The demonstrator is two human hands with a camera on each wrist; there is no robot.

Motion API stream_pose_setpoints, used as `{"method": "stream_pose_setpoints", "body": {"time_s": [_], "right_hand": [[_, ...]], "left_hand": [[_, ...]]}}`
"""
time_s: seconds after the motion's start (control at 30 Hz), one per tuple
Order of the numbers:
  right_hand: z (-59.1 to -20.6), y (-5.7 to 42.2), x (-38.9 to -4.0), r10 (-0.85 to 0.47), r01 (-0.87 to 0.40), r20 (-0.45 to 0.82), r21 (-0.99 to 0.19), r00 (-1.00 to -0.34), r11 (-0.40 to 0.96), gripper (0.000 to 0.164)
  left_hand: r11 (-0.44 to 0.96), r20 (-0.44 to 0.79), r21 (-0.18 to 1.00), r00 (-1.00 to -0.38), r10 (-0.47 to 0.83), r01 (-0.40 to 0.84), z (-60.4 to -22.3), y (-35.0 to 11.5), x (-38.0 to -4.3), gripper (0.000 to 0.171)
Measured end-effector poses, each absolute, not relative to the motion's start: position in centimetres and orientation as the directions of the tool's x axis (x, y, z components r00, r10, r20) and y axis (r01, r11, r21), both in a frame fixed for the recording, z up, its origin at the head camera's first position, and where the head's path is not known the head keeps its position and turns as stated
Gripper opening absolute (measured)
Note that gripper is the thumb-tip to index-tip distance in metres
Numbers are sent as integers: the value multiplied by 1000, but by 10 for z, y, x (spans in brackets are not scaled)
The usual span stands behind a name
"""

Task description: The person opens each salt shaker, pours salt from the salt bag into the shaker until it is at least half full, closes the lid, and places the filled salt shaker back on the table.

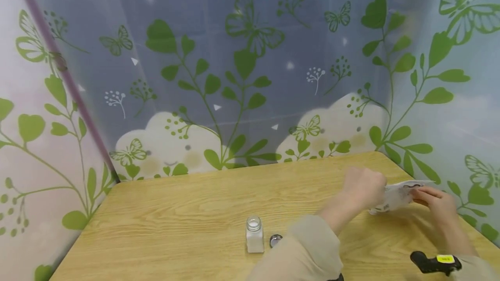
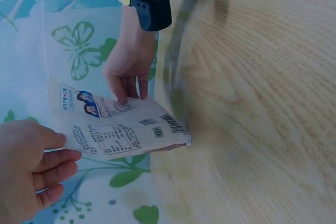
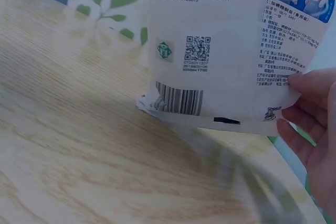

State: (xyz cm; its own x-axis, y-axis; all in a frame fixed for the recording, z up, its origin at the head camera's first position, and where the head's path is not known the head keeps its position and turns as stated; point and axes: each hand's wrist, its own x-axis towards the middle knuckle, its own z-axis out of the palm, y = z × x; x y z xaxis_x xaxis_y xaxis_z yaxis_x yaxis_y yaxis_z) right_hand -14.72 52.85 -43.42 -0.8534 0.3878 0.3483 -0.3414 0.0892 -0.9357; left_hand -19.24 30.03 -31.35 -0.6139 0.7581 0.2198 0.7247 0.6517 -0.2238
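Note:
A white printed salt packet (image 1: 395,197) is held up between both hands over the right part of the table. My left hand (image 1: 364,185) grips one edge of it; in the left wrist view the left hand's (image 2: 26,169) thumb and fingertips meet at that edge. My right hand (image 1: 439,205) pinches the opposite side, and in the right wrist view its fingers (image 3: 302,124) hold the packet (image 3: 220,85) near a corner, by the barcode end. An open glass jar (image 1: 255,235) with white powder inside stands upright, its lid (image 1: 275,240) lying beside it.
The wood-grain table (image 1: 175,220) meets patterned curtains (image 1: 254,77) at its back and sides. A black wrist strap (image 1: 433,263) with a yellow label sits on my right forearm. My left sleeve (image 1: 312,246) reaches across close to the lid.

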Motion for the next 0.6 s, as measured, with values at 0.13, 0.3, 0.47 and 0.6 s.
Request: {"method": "stream_pose_setpoints", "body": {"time_s": [0.13, 0.3, 0.47, 0.6], "right_hand": [[-440, 537, -146, 367, -359, 338, -933, -867, 11, 45], [-444, 542, -145, 371, -251, 270, -963, -888, 100, 43], [-444, 541, -146, 360, -193, 242, -967, -901, 169, 43], [-442, 538, -147, 324, -120, 163, -981, -932, 149, 39]], "left_hand": [[641, 246, -242, -593, 767, 728, -318, 302, -187, 26], [626, 295, -231, -559, 775, 745, -323, 303, -184, 33], [640, 295, -190, -579, 760, 744, -322, 305, -182, 36], [657, 304, -163, -596, 743, 736, -321, 303, -183, 36]]}}
